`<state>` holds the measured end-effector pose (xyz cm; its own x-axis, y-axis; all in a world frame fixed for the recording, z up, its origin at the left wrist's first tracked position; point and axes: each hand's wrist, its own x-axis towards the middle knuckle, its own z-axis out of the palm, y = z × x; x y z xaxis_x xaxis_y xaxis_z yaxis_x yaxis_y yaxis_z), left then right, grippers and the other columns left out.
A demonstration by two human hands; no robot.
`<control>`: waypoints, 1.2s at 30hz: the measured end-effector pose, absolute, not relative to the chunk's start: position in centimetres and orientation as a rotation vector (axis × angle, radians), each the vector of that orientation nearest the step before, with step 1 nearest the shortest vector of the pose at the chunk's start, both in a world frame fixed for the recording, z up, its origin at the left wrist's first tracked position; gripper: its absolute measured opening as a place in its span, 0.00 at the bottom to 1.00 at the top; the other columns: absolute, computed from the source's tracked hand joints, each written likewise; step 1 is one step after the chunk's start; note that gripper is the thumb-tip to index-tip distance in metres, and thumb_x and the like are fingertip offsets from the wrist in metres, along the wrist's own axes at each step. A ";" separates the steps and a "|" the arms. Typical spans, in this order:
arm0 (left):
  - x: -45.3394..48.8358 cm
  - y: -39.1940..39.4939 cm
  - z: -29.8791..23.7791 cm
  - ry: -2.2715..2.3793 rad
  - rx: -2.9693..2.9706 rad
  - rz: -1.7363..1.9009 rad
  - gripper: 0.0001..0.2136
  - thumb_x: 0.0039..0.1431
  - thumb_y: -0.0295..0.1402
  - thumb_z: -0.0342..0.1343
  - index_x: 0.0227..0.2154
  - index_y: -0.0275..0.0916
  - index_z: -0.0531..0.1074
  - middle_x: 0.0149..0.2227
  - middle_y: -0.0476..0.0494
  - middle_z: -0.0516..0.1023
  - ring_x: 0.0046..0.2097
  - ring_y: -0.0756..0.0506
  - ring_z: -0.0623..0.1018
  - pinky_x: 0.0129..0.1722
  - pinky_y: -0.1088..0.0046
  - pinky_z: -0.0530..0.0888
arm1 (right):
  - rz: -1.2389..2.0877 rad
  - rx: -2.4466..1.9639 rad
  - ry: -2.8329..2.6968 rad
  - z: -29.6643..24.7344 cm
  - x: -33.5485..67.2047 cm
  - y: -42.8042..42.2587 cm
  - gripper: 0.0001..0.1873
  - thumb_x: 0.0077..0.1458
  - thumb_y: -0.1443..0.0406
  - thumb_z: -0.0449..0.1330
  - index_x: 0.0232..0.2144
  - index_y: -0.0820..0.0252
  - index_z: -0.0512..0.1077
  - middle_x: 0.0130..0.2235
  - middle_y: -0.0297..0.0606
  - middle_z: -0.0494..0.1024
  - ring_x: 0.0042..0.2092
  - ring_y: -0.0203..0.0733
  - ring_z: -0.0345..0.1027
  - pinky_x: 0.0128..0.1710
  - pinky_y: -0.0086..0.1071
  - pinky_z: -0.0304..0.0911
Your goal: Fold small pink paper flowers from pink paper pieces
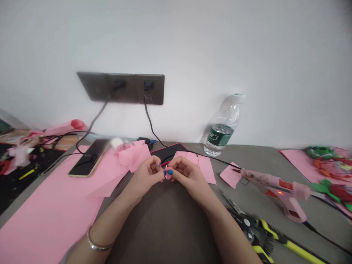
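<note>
Okay, I've got the left hand (145,173) and right hand (187,173) up together, fingers (158,169) clenched on a tiny folded pink paper piece (168,173), held over the grey worktop (165,220). Squeeze too hard and that fold could crush; loosen and it could drop. Open room lies under the wrists. Just right of the right forearm, yellow-handled shears (251,229) sit close, and past them a pink hot glue gun (275,185), its red light on, could burn a wide swing. Further out: loose pink paper sheets (205,168), a phone (88,157), a water bottle (221,128).
</note>
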<state>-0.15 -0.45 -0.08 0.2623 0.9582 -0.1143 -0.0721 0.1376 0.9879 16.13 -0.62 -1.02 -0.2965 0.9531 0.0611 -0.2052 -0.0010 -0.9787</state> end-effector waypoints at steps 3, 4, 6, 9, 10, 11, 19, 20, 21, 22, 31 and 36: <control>-0.3 -0.5 -0.1 0.968 1.181 0.943 0.10 0.50 0.27 0.59 0.29 0.40 0.60 0.26 0.56 0.68 0.30 0.53 0.69 0.31 0.77 0.65 | 1.509 -0.885 -1.313 -0.7 16.4 -0.7 0.12 0.53 0.58 0.66 0.31 0.59 0.70 0.30 0.33 0.72 0.31 0.35 0.66 0.32 0.30 0.64; -0.4 -0.5 0.0 0.959 1.187 0.937 0.10 0.51 0.28 0.59 0.30 0.40 0.60 0.26 0.56 0.68 0.30 0.53 0.69 0.31 0.77 0.65 | 1.504 -0.888 -1.324 -0.6 16.4 -0.8 0.12 0.54 0.58 0.65 0.31 0.59 0.69 0.30 0.32 0.72 0.31 0.35 0.66 0.32 0.30 0.63; -0.5 -0.6 0.1 0.946 1.199 0.929 0.11 0.52 0.28 0.60 0.30 0.39 0.61 0.26 0.56 0.68 0.30 0.53 0.69 0.32 0.77 0.66 | 1.492 -0.882 -1.341 -0.4 16.4 -0.9 0.11 0.55 0.58 0.64 0.31 0.58 0.69 0.30 0.32 0.71 0.31 0.35 0.66 0.32 0.30 0.63; -0.5 -0.6 0.2 0.921 1.230 0.934 0.10 0.53 0.28 0.59 0.30 0.40 0.60 0.27 0.55 0.69 0.31 0.52 0.71 0.34 0.76 0.67 | 1.466 -0.847 -1.356 -0.4 16.3 -1.1 0.09 0.56 0.60 0.63 0.32 0.58 0.68 0.30 0.31 0.70 0.31 0.35 0.65 0.32 0.30 0.61; -0.5 -0.6 0.2 0.910 1.245 0.942 0.10 0.54 0.28 0.59 0.30 0.40 0.60 0.28 0.55 0.69 0.32 0.52 0.71 0.34 0.76 0.68 | 1.454 -0.837 -1.360 -0.4 16.3 -1.1 0.09 0.57 0.60 0.63 0.32 0.58 0.67 0.30 0.31 0.69 0.31 0.35 0.65 0.32 0.30 0.61; -0.4 -0.6 0.3 0.897 1.266 0.953 0.09 0.54 0.27 0.58 0.30 0.40 0.60 0.28 0.54 0.69 0.32 0.52 0.72 0.35 0.75 0.69 | 1.441 -0.829 -1.363 -0.5 16.2 -1.1 0.08 0.57 0.61 0.62 0.32 0.57 0.67 0.30 0.31 0.69 0.31 0.35 0.65 0.32 0.30 0.61; 0.3 -1.1 0.6 1.024 1.683 1.069 0.05 0.55 0.23 0.53 0.32 0.39 0.67 0.32 0.51 0.70 0.35 0.50 0.74 0.36 0.75 0.72 | 1.335 -0.823 -1.401 -0.8 16.1 -1.0 0.09 0.58 0.60 0.61 0.33 0.57 0.66 0.31 0.31 0.68 0.31 0.35 0.63 0.32 0.30 0.60; 0.2 -1.1 0.6 1.039 1.713 1.072 0.05 0.55 0.23 0.53 0.32 0.39 0.68 0.32 0.51 0.71 0.35 0.50 0.74 0.37 0.75 0.73 | 1.323 -0.825 -1.406 -0.8 16.1 -1.0 0.09 0.59 0.60 0.61 0.33 0.57 0.65 0.31 0.31 0.68 0.31 0.35 0.63 0.32 0.30 0.59; 0.2 -1.1 0.6 1.049 1.725 1.075 0.04 0.56 0.24 0.54 0.32 0.39 0.69 0.32 0.50 0.73 0.35 0.50 0.75 0.37 0.74 0.73 | 1.313 -0.826 -1.409 -0.8 16.2 -1.0 0.09 0.59 0.60 0.60 0.34 0.57 0.65 0.31 0.31 0.67 0.31 0.35 0.63 0.32 0.30 0.59; 0.1 -1.1 0.7 1.055 1.723 1.079 0.04 0.56 0.25 0.54 0.32 0.39 0.70 0.32 0.50 0.74 0.35 0.49 0.75 0.37 0.74 0.74 | 1.306 -0.825 -1.412 -0.8 16.1 -1.1 0.08 0.60 0.60 0.60 0.34 0.57 0.65 0.31 0.31 0.66 0.32 0.35 0.62 0.32 0.30 0.59; -0.1 -0.9 0.9 1.042 1.517 1.115 0.01 0.56 0.28 0.59 0.29 0.39 0.74 0.31 0.49 0.77 0.35 0.49 0.78 0.37 0.75 0.76 | 1.241 -0.789 -1.450 -0.9 16.1 -1.4 0.05 0.64 0.61 0.55 0.38 0.55 0.63 0.34 0.33 0.66 0.35 0.37 0.63 0.35 0.31 0.60; -0.3 -0.8 0.6 1.024 1.428 1.089 0.01 0.54 0.27 0.60 0.28 0.38 0.74 0.29 0.49 0.76 0.34 0.50 0.77 0.36 0.76 0.75 | 1.215 -0.831 -1.478 -1.1 16.2 -1.3 0.04 0.64 0.62 0.55 0.38 0.55 0.64 0.34 0.33 0.66 0.34 0.38 0.62 0.35 0.32 0.59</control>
<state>-0.25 -0.78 0.62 0.2279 0.9683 0.1020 0.0423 -0.1145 0.9925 16.22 -1.29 -1.07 -0.2560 0.9283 0.2698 -0.0852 0.2563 -0.9628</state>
